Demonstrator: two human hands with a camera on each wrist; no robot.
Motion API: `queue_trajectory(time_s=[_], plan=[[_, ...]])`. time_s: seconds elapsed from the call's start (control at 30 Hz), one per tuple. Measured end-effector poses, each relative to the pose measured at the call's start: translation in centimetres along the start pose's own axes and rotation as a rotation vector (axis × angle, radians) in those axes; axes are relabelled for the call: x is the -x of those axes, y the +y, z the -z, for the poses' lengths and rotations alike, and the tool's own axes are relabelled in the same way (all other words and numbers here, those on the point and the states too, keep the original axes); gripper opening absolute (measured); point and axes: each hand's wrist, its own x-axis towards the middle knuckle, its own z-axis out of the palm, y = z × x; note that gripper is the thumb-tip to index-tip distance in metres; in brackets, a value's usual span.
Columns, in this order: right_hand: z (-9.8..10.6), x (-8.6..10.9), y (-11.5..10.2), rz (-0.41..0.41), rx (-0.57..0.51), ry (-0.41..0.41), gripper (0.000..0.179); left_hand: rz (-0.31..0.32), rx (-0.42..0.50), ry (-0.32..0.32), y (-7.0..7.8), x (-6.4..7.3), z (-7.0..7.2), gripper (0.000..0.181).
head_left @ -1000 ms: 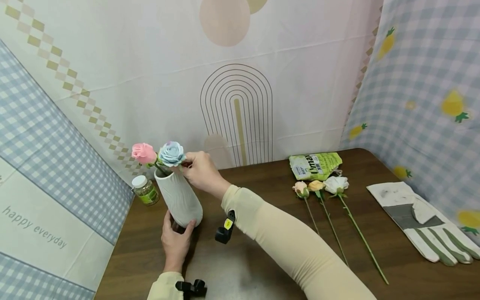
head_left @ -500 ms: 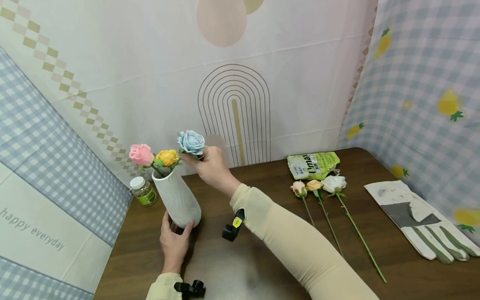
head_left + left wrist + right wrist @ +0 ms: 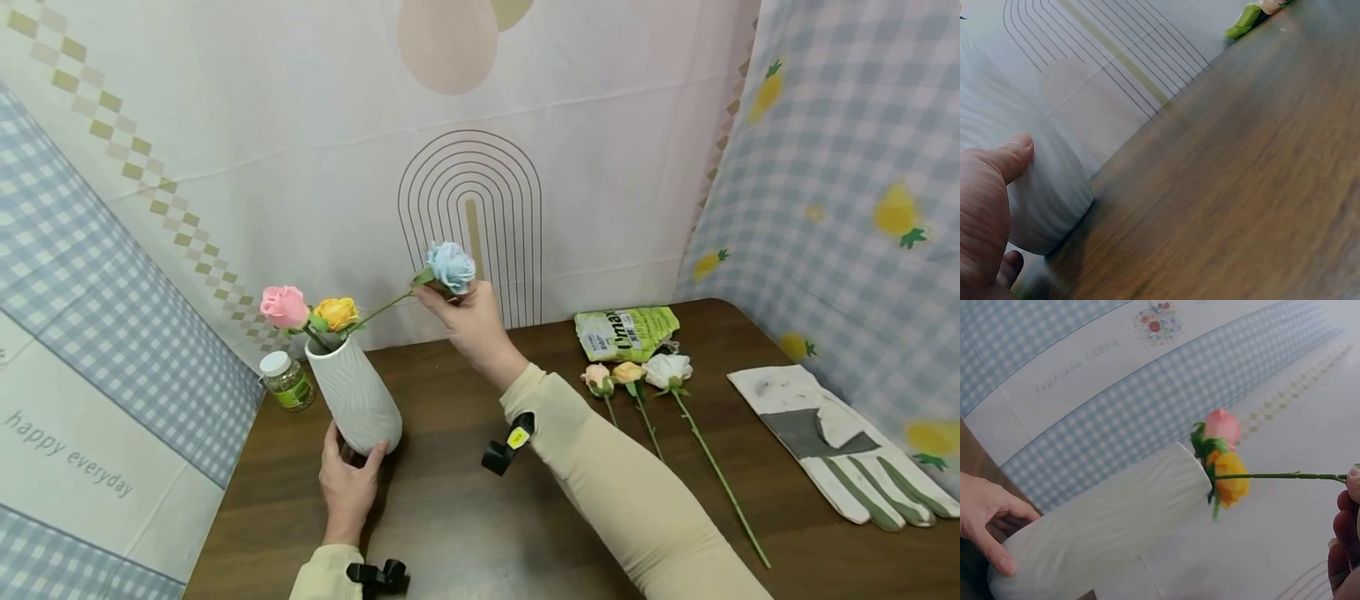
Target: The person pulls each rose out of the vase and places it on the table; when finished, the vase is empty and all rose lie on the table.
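Observation:
My left hand point(image 3: 350, 492) grips the white ribbed vase point(image 3: 356, 400) low near its base, thumb on the near side. In the left wrist view the thumb point(image 3: 1013, 159) lies against the vase wall. A pink rose point(image 3: 285, 307) and a yellow rose point(image 3: 337, 313) stand in the vase's mouth. Up and to the right of it, my right hand point(image 3: 480, 329) pinches a light blue rose point(image 3: 451, 267) just under its bloom. The blue rose's green stem point(image 3: 1285, 476) runs slantwise to the vase's mouth, its lower end hidden there.
A small white-lidded jar point(image 3: 288, 382) stands left of the vase. On the right lie a peach rose point(image 3: 597, 377), a pale yellow rose point(image 3: 628, 372) and a white rose point(image 3: 668, 369), below a green packet point(image 3: 628, 332). White-and-grey gloves point(image 3: 840, 446) lie at the table's right side.
My right hand has drawn the blue rose up and to the right, away from the vase, showing the yellow rose and a length of stem. My left hand stays on the vase.

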Motion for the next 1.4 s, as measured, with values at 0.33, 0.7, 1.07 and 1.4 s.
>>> queue_trajectory(time_s=[0.33, 0.7, 1.07, 1.4], plan=[[6.5, 1.2, -0.2, -0.094, -0.086, 0.205, 0.012, 0.007, 0.015, -0.006, -0.1, 0.1, 0.1, 0.084], [15.0, 6.3, -0.8, -0.234, 0.017, 0.184, 0.021, 0.016, 0.006, -0.001, 0.0, -0.1, -0.1, 0.085], [20.4, 11.2, 1.1, -0.367, 0.281, 0.173, 0.026, 0.012, 0.012, 0.005, -0.1, 0.0, 0.0, 0.084], [20.3, 12.5, 3.8, -0.366, 0.358, 0.236, 0.033, 0.001, 0.027, 0.008, -0.1, 0.0, -0.1, 0.084]])
